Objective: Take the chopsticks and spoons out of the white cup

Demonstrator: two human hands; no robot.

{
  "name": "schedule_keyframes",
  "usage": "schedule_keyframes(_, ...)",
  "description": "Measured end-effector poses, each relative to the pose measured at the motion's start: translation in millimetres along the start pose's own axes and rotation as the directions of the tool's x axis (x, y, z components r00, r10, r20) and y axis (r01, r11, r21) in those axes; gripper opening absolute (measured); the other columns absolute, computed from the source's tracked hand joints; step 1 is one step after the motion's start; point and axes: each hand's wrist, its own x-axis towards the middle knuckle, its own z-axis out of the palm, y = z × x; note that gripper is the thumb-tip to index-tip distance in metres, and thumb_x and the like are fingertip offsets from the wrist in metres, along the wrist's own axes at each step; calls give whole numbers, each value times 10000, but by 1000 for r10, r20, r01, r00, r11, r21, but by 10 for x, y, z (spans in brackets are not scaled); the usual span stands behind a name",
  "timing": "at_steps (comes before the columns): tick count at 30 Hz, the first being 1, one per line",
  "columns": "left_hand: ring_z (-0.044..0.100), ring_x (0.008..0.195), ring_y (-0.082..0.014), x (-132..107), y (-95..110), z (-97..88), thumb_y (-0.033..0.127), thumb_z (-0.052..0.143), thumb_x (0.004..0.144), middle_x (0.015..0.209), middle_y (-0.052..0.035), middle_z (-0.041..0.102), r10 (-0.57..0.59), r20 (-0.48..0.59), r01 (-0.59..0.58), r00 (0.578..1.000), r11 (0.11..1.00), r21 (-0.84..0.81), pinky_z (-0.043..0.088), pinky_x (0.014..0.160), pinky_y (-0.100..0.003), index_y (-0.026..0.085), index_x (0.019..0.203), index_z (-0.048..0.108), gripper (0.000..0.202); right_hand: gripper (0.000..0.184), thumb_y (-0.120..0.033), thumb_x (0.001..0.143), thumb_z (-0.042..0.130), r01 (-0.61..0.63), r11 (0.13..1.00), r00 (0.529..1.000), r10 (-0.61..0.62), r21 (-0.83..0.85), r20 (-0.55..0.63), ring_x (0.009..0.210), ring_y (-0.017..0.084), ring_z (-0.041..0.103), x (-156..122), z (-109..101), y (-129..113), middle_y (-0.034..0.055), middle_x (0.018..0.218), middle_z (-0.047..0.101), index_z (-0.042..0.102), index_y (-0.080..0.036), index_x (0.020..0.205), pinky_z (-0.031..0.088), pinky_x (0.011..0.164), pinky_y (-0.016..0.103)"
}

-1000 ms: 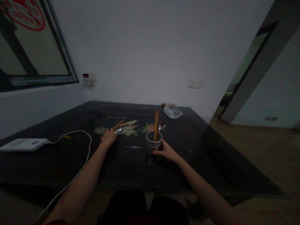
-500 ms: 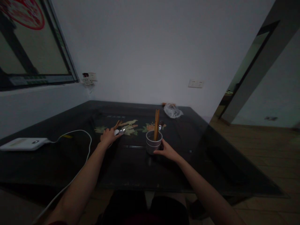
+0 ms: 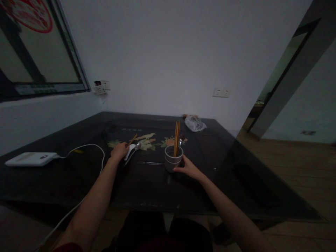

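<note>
My right hand (image 3: 189,168) is wrapped round the near right side of a grey cup (image 3: 172,163) standing upright on the table. Wooden chopsticks (image 3: 176,140) and a shiny metal spoon (image 3: 181,140) stick up out of it. Over on the left, my left hand (image 3: 119,151) rests low with its fingers closed on chopsticks (image 3: 133,139), whose ends point away to the right; their lower parts are hidden by the hand. Just right of its fingers lie a white spoon (image 3: 129,151) and a metal spoon (image 3: 137,147), side by side on the tabletop.
The dark glossy table (image 3: 147,185) has a flower print. A white power bank (image 3: 33,159) with a white cable (image 3: 103,154) lies at left. A crumpled clear plastic bag (image 3: 195,123) sits near the wall, and a dark flat object (image 3: 254,183) lies at right.
My left hand has drawn slightly left, off the spoons, which now show more fully. Fewer chopstick ends show by it. My right hand stays on the cup.
</note>
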Motion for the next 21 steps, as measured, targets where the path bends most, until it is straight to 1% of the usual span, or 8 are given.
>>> schedule_keyframes(3,603,1021,-266,7,-13,-17,396,485,826,1123,-125,650,5,9,-5,1000,1000,-20,473,811,-307,194,1121,629,386,811,-247,602,815,7,1000,1000,-7,-15,-3,1252,248,462,4,-10,34,100,1343,502,418,-206,1308,319,1091,421)
schedule_keyframes(7,615,1002,-264,4,-21,-24,383,538,794,1103,-116,661,-14,13,14,1000,999,-34,481,787,-301,208,1080,641,351,791,-244,614,808,20,999,1000,-20,-26,1,1250,240,463,1,-10,22,94,1341,503,420,-215,1304,313,1094,416)
schedule_keyframes(10,613,1008,-275,-11,-14,-30,363,578,761,1118,-119,652,-27,20,27,999,999,-29,488,781,-318,217,1091,624,363,801,-245,611,808,-3,1000,1000,3,3,6,1242,246,473,-4,-2,-11,98,1336,508,416,-215,1309,336,1079,417)
schedule_keyframes(13,602,1026,-292,-43,9,-48,368,575,760,1133,-125,640,-49,28,50,998,999,-20,494,776,-350,222,1079,612,353,817,-248,611,807,-19,1000,1000,19,7,10,1249,249,467,-9,4,-38,98,1346,500,407,-218,1322,338,1077,419)
schedule_keyframes(16,599,1031,-301,-78,30,-65,375,556,772,1122,-134,638,-57,13,57,998,998,-11,497,780,-366,211,1044,612,323,829,-249,611,807,-13,1000,1000,13,0,10,1253,247,462,-13,6,-45,96,1354,493,401,-219,1333,331,1082,420)
schedule_keyframes(21,607,1008,-312,-91,25,-64,321,549,756,1117,-150,636,-62,-13,62,998,998,-3,498,782,-388,188,1039,604,317,842,-246,603,811,8,999,1000,-8,-32,-2,1255,253,458,-9,6,-53,94,1354,496,405,-222,1340,313,1093,427)
